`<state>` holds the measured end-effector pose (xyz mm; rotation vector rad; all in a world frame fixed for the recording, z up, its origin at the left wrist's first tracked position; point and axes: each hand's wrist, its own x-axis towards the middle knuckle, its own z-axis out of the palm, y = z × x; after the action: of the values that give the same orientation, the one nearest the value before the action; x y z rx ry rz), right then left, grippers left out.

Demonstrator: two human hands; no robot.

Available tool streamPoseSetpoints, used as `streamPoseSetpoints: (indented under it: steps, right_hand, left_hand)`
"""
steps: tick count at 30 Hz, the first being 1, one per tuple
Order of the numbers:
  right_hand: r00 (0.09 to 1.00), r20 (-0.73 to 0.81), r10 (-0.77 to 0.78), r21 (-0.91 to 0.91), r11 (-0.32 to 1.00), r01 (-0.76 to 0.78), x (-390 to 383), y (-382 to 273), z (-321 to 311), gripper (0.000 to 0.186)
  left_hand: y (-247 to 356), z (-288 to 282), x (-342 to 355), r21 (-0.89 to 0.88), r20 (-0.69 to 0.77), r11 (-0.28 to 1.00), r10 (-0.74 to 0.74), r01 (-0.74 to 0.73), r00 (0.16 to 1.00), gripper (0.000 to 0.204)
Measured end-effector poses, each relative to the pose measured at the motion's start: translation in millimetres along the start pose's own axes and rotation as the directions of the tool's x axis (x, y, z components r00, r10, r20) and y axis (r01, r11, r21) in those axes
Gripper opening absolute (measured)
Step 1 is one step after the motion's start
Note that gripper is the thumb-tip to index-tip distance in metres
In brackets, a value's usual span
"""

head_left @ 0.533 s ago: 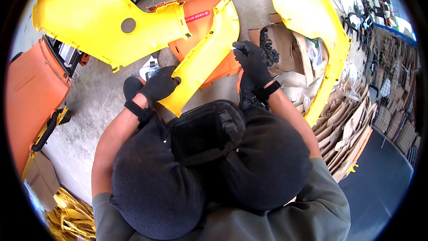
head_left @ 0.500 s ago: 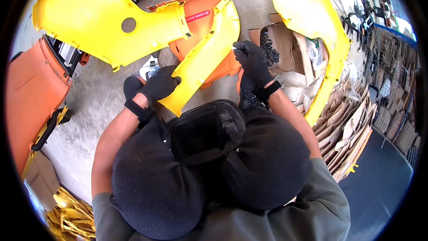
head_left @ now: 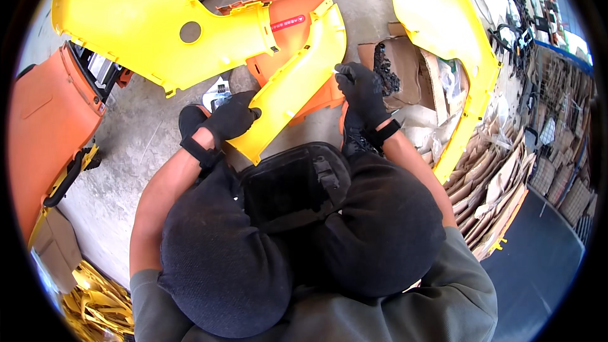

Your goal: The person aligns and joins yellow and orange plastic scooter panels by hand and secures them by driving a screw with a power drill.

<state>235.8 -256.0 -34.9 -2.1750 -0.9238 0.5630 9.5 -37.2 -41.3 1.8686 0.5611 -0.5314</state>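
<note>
1. Here's the key line: the narrow yellow panel [head_left: 297, 79] stretches away up and to the right from the left hand [head_left: 234, 116], its long axis a slant between the person's two arms.
2. The left grip is at the lower, near end, gloved fingers wrapped closed about the left edge, thumb lapping onto the face; most of the panel's length lies beyond it.
3. Over to the right hand [head_left: 362, 88]: it's just beside the opposite long edge, farther up, gloved fingers curled in toward the panel. A small pale piece [head_left: 337, 69] shows at the fingertips, too small to identify; whether this grip pinches it, or touches the edge, I cannot tell.
4. So the left is the nearer hand, right on the panel; the right faces it from across.
5. The panel sits in front of the person's knees, overlapping an orange panel [head_left: 291, 38] in view, above the concrete floor [head_left: 145, 145]; what carries its far end I can't make out.
6. And the look of it: bright, smooth yellow, gently bowed, small tabs along the left edge, a notched far end, a cornered near end.
</note>
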Motion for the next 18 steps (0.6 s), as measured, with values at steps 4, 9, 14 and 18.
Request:
streamPoseSetpoints:
  steps: [4,9,14,18]
  right_hand:
    - [0.993,-0.015,-0.115,-0.100,0.989,0.113,0,5,5,0.014]
    - [0.999,0.046,-0.007,-0.038,0.999,0.009,3,9,5,0.014]
    - [0.913,0.233,0.335,0.555,0.725,-0.407,5,15,4,0.014]
    - [0.857,0.260,0.445,0.573,0.643,-0.508,6,13,5,0.022]
  left_hand:
    - [6,-5,1,0.002,0.045,0.999,-0.037,0.037,0.998,0.039]
    - [1,-1,1,0.013,0.009,1.000,-0.028,0.028,1.000,0.038]
    - [-6,2,2,0.038,-0.006,0.999,-0.002,0.002,1.000,0.040]
    - [-5,-1,4,0.019,0.004,1.000,-0.004,0.004,1.000,0.040]
